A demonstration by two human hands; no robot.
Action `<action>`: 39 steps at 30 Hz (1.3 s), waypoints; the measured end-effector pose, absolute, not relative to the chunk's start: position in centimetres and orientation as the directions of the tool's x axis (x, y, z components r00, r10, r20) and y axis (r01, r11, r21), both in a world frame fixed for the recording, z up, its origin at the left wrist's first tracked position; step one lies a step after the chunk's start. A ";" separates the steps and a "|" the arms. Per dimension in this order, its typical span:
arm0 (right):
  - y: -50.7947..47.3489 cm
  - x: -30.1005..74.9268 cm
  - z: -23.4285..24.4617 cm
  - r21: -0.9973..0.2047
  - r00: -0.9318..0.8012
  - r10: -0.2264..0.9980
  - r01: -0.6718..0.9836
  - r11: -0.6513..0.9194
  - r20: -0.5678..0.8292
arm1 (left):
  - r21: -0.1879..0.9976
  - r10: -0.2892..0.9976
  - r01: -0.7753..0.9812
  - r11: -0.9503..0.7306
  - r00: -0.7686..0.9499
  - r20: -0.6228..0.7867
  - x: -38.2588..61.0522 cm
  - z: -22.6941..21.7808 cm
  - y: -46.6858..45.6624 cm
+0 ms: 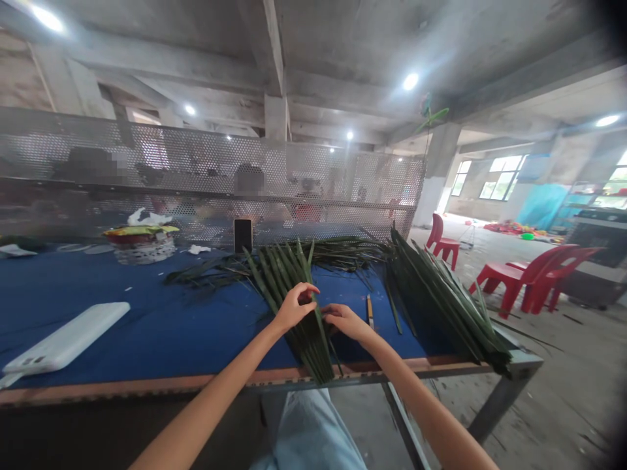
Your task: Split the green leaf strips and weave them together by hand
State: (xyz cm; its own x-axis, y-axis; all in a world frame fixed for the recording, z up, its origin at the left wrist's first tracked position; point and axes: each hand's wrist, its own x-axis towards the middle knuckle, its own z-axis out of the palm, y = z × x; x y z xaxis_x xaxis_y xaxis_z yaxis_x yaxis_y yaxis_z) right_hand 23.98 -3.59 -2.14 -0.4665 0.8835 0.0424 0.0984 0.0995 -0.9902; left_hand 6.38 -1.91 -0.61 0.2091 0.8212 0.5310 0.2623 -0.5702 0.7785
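Left hand [296, 307] and right hand [345, 321] close around a bundle of palm fronds [313, 352] at the desk [147, 326] edge, 6 o'clock; a larger frond pile [445, 300] lies at 3 o'clock.

This view comes from a camera worn on the person's head; it looks forward and down across the table [147, 287], quite near above the left hand [296, 307] and right hand [345, 323]; the far mesh fence [196, 156] and ceiling [171, 39] also stay in frame.
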 end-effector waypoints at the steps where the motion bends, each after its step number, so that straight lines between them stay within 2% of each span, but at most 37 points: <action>1: -3.4 23.9 -2.0 -0.997 -0.469 0.883 0.070 0.042 0.004 | 0.799 0.832 0.235 -0.553 0.200 0.517 6.4 -0.6 -1.8; 4: -2.7 23.8 -1.2 -0.998 -0.467 0.882 0.047 -0.053 -0.068 | 0.852 0.865 0.176 -0.494 0.198 0.461 6.3 -0.4 -1.7; 7: -2.0 23.8 -0.9 -0.995 -0.452 0.887 0.083 -0.062 -0.093 | 0.864 0.878 0.180 -0.470 0.193 0.438 6.3 -0.4 -1.8; 11: -1.3 23.8 -1.6 -0.999 -0.489 0.871 -0.008 -0.048 -0.038 | 0.867 0.887 0.194 -0.458 0.160 0.433 6.3 -0.5 -1.8; 16: -1.0 23.8 -2.4 -0.996 -0.514 0.857 -0.091 -0.008 0.040 | 0.918 0.920 0.128 -0.375 0.170 0.352 6.3 -0.6 -1.7; 21: -0.9 23.7 -2.7 -0.993 -0.491 0.869 -0.114 0.013 0.068 | 0.909 0.915 0.151 -0.390 0.180 0.362 6.3 -1.1 -1.3; 27: -1.5 23.8 -2.3 -0.994 -0.503 0.860 -0.109 0.031 0.082 | 0.944 0.923 0.065 -0.325 0.240 0.301 6.1 -1.6 -0.9; 39: -1.0 23.5 -2.9 -0.992 -0.464 0.879 -0.107 0.064 0.107 | 0.967 0.948 -0.029 -0.252 0.192 0.252 6.6 -1.1 -1.1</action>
State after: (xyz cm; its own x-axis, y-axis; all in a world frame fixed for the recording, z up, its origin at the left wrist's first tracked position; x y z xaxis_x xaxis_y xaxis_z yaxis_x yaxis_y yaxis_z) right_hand 23.52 -1.02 -2.89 -0.4644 0.8791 0.1070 -0.1066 0.0644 -0.9922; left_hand 6.63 -1.08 -1.07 0.1924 0.9483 0.2524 -0.0288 -0.2516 0.9674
